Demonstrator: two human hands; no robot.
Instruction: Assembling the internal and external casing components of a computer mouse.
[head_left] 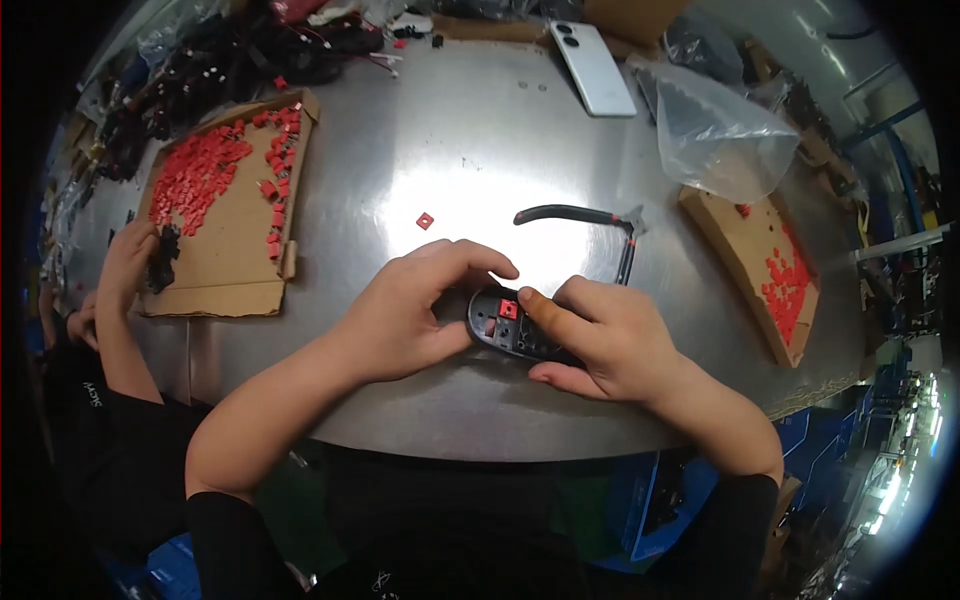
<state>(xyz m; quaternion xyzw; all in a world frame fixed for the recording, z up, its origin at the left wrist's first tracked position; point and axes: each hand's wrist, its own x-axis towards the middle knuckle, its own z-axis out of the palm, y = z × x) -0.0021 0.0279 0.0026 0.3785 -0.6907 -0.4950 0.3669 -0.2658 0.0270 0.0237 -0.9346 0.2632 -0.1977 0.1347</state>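
Observation:
Over the near middle of the metal table, a black oval plastic housing (490,338) lies between my two hands. A small red square piece (508,309) sits in its open face. My left hand (415,305) grips the rounded left end, thumb against the near side and index finger curled by the far edge. My right hand (615,335) holds the other end and covers much of it, its index fingertip beside the red piece. Another red square piece (425,221) with a hole lies beyond my left hand. Black-handled pliers (568,212) rest past my right hand.
Red parts fill a cardboard tray (225,298) at left, where a co-worker's hand (130,255) reaches black parts. A second cardboard tray (725,235) with red pieces stands at right. A white phone (592,70), a clear plastic bag (720,135) and dark cables (240,60) lie farther back.

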